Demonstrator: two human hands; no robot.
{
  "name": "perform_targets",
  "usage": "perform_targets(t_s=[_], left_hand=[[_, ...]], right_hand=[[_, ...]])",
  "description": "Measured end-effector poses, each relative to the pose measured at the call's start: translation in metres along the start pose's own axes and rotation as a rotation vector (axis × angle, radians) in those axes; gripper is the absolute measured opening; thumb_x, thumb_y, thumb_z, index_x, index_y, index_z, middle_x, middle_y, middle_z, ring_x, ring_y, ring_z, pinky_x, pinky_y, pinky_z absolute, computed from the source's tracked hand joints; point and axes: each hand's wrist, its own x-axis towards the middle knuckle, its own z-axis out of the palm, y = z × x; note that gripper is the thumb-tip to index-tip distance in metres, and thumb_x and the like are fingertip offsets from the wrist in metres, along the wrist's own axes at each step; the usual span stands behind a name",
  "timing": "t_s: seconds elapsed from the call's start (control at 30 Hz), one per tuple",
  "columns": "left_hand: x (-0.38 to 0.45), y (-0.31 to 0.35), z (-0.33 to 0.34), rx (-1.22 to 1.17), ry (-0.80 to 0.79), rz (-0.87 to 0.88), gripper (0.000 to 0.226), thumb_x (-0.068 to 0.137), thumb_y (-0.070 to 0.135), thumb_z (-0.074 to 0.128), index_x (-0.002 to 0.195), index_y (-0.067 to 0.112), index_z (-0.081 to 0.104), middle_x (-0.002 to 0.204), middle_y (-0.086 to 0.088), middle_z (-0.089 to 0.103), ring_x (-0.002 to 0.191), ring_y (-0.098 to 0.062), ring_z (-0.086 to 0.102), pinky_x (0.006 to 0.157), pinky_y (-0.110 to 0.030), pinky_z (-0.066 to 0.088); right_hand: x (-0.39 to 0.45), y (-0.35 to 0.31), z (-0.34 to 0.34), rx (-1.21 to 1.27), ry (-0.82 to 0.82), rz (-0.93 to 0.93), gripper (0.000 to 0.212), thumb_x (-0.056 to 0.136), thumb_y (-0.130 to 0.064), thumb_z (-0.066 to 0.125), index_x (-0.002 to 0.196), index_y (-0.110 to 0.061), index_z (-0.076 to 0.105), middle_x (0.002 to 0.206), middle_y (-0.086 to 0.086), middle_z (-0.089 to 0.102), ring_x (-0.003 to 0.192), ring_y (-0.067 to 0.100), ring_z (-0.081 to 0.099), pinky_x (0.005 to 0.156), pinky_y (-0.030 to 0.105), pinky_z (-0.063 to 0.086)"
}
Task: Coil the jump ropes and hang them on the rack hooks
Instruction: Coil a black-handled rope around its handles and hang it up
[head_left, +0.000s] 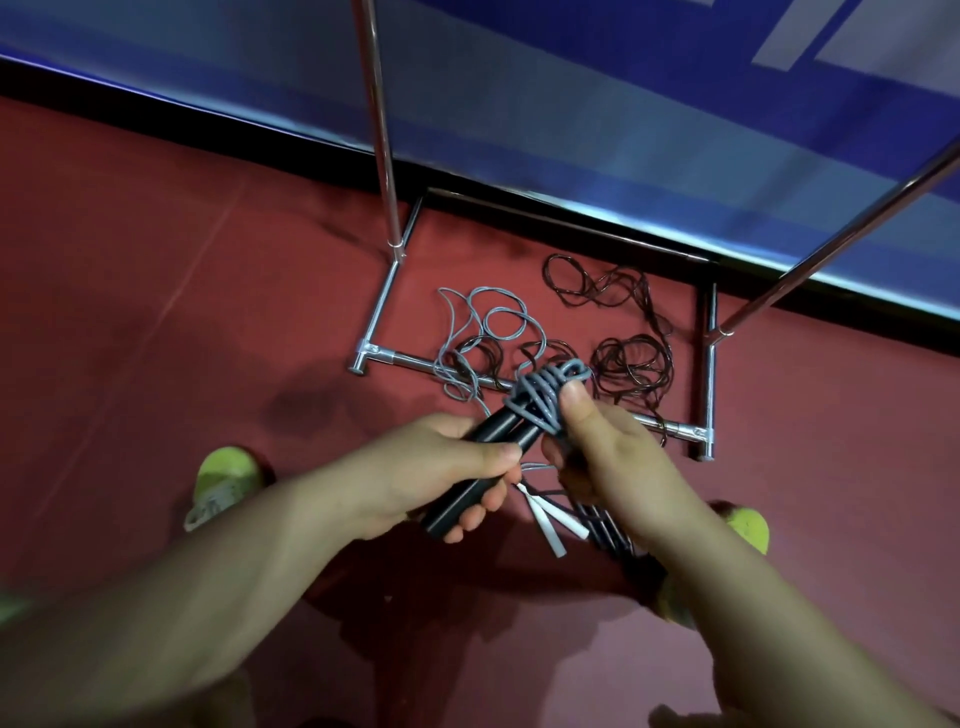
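Dull red floor (156, 312) meets a blue-and-grey banner wall (571, 104) under dim light.

The scene is dim, with a warm cast on the red floor (156, 260). Light from above and behind throws broad soft shadows across the floor. Pale glare streaks the blue wall panel (571, 130) and glints along the chrome rack tubes (382, 130). Wide-angle distortion bends lines toward the edges. The forearms at the bottom look soft and blurred; the centre is sharper.

The rack (382, 130) uprights run off the top edge, and the right hand (613, 462) hides the handles' (483, 441) far ends.
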Motion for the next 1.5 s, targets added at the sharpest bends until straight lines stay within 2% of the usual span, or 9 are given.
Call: perform_targets(t_s=[0.23, 0.43, 0.63, 0.77, 0.9, 1.07, 1.17, 1.3, 1.5], left_hand=[[0.014, -0.003, 0.005, 0.16, 0.152, -0.019, 0.012, 0.094, 0.02, 0.055, 0.083, 0.016, 0.055, 0.055, 0.005, 0.057, 0.045, -0.01, 0.05, 0.044, -0.021, 0.041], [0.023, -0.006, -0.012, 0.099, 0.304, -0.059, 0.018, 0.094, 0.023, 0.057, 0.076, 0.018, 0.056, 0.051, 0.006, 0.057, 0.043, -0.01, 0.051, 0.044, -0.019, 0.042], [0.024, -0.02, -0.007, 0.45, -0.021, -0.245, 0.014, 0.094, 0.022, 0.056, 0.082, 0.015, 0.054, 0.058, 0.003, 0.056, 0.044, -0.009, 0.05, 0.044, -0.02, 0.042], [0.01, -0.021, 0.014, 0.642, -0.359, -0.264, 0.019, 0.093, 0.023, 0.057, 0.077, 0.018, 0.05, 0.06, 0.005, 0.055, 0.046, -0.007, 0.051, 0.05, -0.023, 0.047], [-0.002, -0.015, 0.031, 0.738, -0.534, -0.162, 0.015, 0.092, 0.025, 0.059, 0.083, 0.013, 0.054, 0.063, 0.008, 0.057, 0.051, -0.006, 0.053, 0.056, -0.023, 0.048], [-0.012, -0.005, 0.016, 0.324, -0.634, -0.018, 0.018, 0.08, 0.026, 0.063, 0.088, 0.011, 0.057, 0.061, 0.008, 0.059, 0.052, -0.006, 0.053, 0.055, -0.022, 0.046], [-0.009, -0.009, 0.001, 0.052, -0.506, 0.073, 0.026, 0.075, 0.033, 0.061, 0.087, 0.01, 0.058, 0.062, 0.005, 0.058, 0.05, -0.009, 0.052, 0.051, -0.022, 0.045], [0.001, -0.013, -0.008, -0.05, -0.178, -0.036, 0.021, 0.078, 0.027, 0.064, 0.086, 0.009, 0.057, 0.059, 0.001, 0.056, 0.047, -0.012, 0.05, 0.046, -0.024, 0.043], [0.012, -0.009, -0.006, 0.09, 0.05, -0.085, 0.025, 0.095, 0.032, 0.05, 0.086, 0.01, 0.057, 0.056, 0.001, 0.057, 0.046, -0.014, 0.051, 0.046, -0.023, 0.042]], right_hand=[[-0.005, 0.002, 0.006, -0.383, 0.116, 0.079, 0.058, 0.094, -0.058, 0.026, 0.051, -0.019, 0.032, 0.036, -0.009, 0.032, 0.038, 0.007, 0.028, 0.048, 0.024, 0.024], [-0.019, 0.006, 0.006, -0.726, -0.032, -0.038, 0.055, 0.091, -0.067, 0.02, 0.063, -0.025, 0.04, 0.06, -0.004, 0.046, 0.067, 0.021, 0.044, 0.068, 0.038, 0.042], [-0.024, -0.009, -0.009, -1.041, -0.209, -0.3, 0.026, 0.092, -0.036, 0.055, 0.071, -0.026, 0.044, 0.068, -0.007, 0.044, 0.067, 0.019, 0.043, 0.062, 0.035, 0.038], [-0.019, -0.013, -0.022, -0.694, -0.262, -0.131, 0.021, 0.084, -0.026, 0.071, 0.066, -0.022, 0.062, 0.059, -0.006, 0.055, 0.055, 0.004, 0.047, 0.058, 0.025, 0.041], [-0.009, 0.001, -0.019, -0.253, -0.45, 0.039, 0.015, 0.077, -0.026, 0.071, 0.065, -0.029, 0.062, 0.053, -0.004, 0.046, 0.047, 0.011, 0.042, 0.047, 0.035, 0.037], [-0.008, 0.009, -0.013, 0.339, -0.441, 0.177, 0.021, 0.076, -0.029, 0.069, 0.067, -0.016, 0.055, 0.048, -0.006, 0.044, 0.039, 0.004, 0.037, 0.04, 0.018, 0.023], [0.001, 0.009, -0.015, 0.636, -0.389, 0.154, 0.047, 0.061, -0.065, 0.076, 0.065, -0.019, 0.064, 0.053, -0.006, 0.05, 0.04, 0.004, 0.039, 0.041, 0.021, 0.015], [0.005, 0.014, -0.005, 0.446, -0.203, 0.098, 0.054, 0.077, -0.067, 0.054, 0.089, -0.015, 0.066, 0.067, 0.002, 0.054, 0.047, 0.01, 0.039, 0.04, 0.018, 0.029], [-0.001, 0.018, 0.002, 0.012, -0.044, 0.124, 0.038, 0.095, -0.036, 0.047, 0.072, -0.006, 0.053, 0.054, 0.012, 0.043, 0.045, 0.018, 0.034, 0.042, 0.023, 0.028]])
